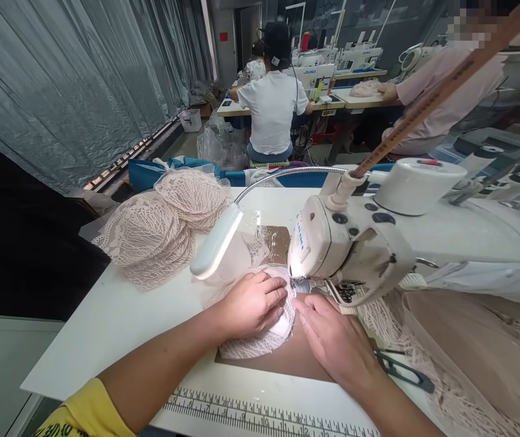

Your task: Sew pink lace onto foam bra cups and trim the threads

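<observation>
A pale lace cup piece [253, 347] with a white inner layer lies under the needle area of a white JUKI sewing machine [318, 243]. My left hand [255, 303] rests flat on top of it, fingers stretched toward the presser foot. At the lace's right edge, my right hand [327, 328] has its thumb and forefinger close together on the rim. The exact grip of those fingertips is partly hidden. Beneath the work is a brown plate [282, 367] on the white table. Dark green thread snips [405, 370] lie beside my right wrist.
Stacked lace cups [150, 233] sit at the left, near a lamp head [216, 243] on a bendable neck. Beige mesh and lace [464, 352] are heaped at the right. A printed ruler [260, 416] runs along the front edge. Other people [271, 109] sit at machines beyond.
</observation>
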### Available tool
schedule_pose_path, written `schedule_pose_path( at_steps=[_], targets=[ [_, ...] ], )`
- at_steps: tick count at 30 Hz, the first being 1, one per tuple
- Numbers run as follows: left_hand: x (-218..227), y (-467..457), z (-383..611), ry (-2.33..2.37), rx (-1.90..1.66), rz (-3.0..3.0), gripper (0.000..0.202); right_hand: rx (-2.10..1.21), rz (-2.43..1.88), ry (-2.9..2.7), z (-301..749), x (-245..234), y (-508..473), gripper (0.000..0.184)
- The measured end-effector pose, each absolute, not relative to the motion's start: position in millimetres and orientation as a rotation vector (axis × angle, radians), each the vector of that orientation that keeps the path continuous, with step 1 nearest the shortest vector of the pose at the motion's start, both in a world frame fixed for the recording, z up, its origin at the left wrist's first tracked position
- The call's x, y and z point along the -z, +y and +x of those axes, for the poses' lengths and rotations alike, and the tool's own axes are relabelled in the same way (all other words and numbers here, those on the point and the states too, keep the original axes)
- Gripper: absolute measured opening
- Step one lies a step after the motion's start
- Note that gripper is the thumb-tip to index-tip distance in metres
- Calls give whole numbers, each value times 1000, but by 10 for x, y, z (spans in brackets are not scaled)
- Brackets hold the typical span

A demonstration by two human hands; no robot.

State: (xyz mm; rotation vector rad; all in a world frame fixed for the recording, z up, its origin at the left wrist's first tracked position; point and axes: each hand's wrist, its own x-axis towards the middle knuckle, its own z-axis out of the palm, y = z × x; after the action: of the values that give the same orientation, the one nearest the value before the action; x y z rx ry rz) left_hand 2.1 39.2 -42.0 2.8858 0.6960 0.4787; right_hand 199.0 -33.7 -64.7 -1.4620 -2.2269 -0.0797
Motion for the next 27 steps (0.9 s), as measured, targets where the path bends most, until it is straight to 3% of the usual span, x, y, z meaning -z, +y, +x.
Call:
schedule_pose_path(
  at_steps=[5,9,12,19,22,27],
  targets=[
    [87,393,-156,1151,-417,2833,34,41,-1453,-2237,2018,621,-345,33],
    [-126,384,-308,1677,-20,2522,48,-27,-1306,-2199,2013,590,-396,28],
    [-88,389,-383,1597,80,2296,44,-210,-1290,-2255,1969,564,-442,22],
    [206,392,-368,1284,-375,1765,17,-399,-1362,-2340,1922,530,-497,17],
    [278,403,-289,1094,-449,1522,26,-396,-1352,-2347,1923,532,-497,18],
    [330,426,-246,1081,-305,1497,25,-387,-1333,-2354,1927,560,-478,21]
  ],
)
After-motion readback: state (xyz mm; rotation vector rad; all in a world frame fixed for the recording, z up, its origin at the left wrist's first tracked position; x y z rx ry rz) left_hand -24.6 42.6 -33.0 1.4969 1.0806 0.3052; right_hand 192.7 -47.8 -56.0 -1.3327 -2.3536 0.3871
